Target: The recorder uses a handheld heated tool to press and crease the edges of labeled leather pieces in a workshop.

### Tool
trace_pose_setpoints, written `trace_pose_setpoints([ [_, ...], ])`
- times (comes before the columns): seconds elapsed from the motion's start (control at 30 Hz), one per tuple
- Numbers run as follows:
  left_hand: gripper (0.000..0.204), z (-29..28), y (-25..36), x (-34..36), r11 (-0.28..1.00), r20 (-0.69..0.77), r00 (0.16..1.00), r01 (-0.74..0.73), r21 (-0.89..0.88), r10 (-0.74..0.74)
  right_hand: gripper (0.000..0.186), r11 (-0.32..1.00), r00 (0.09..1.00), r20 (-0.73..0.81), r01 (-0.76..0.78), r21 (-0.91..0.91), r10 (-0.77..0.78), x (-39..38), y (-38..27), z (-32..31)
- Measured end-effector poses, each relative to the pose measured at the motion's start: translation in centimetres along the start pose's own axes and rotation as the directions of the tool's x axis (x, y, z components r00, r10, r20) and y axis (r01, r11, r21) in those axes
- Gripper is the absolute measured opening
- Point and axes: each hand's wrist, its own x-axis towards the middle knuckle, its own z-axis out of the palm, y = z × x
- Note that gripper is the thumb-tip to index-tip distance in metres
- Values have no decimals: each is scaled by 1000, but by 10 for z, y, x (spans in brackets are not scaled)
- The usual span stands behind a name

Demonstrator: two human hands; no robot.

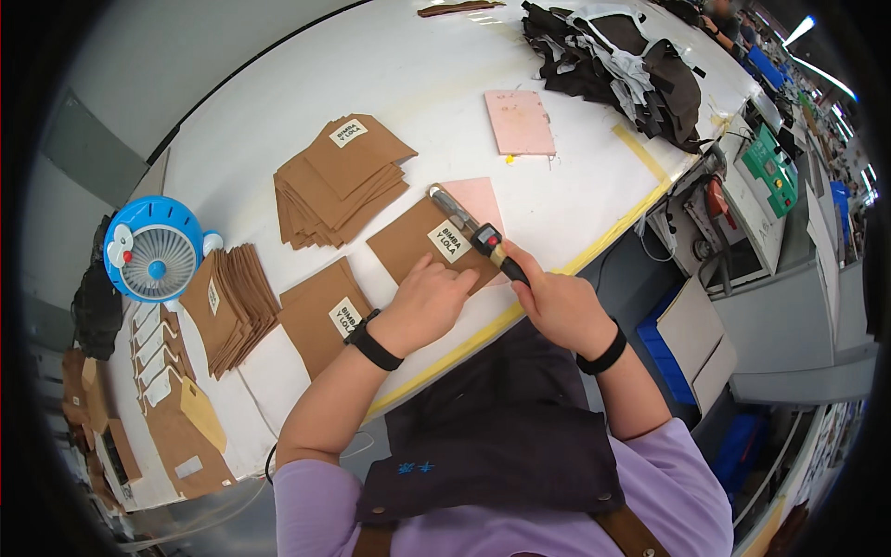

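Note:
A brown flat panel (pixel 401 243) with a white printed label (pixel 448 239) lies in front of me, near the table's front edge. On it rests my left hand (pixel 429 302), fingertips touching the panel just below the label; it grips nothing. My right hand (pixel 548 292) is closed round the dark handle of a slim hand tool (pixel 455 212) with a red button and a shiny metal barrel. The barrel reaches across the panel's right side, along the label. From under the panel shows a pink sheet (pixel 481 200). Another labelled brown panel (pixel 320 302) lies beside my left wrist.
Further back are a fanned stack of brown panels (pixel 339 186), a pink pad (pixel 520 123) and a heap of dark and grey scraps (pixel 631 74). At left stand a blue fan (pixel 156 209) and another brown stack (pixel 232 306). Yellow tape (pixel 594 269) runs along the table edge.

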Motion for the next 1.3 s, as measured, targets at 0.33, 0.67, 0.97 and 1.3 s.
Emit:
trace_pose_setpoints([
  [0.33, 31, 1, 2, 5, 1000, 32, 999, -8, 30, 7, 54, 995, 998, -67, 26, 95, -20, 43, 13, 15],
  [0.67, 31, 10, -7, -5, 999, -63, 998, -25, 37, 28, 54, 990, 995, 93, -42, 137, 29, -18, 12, -10],
  [0.97, 26, 4, 0, 1, 1000, -35, 999, -11, -25, 10, 53, 992, 999, -23, -21, 128, 25, 42, 12, 14],
  [1.3, 32, 12, -6, -4, 1000, -63, 998, -18, 11, 19, 51, 987, 989, 99, -121, 102, 111, -42, 8, -19],
])
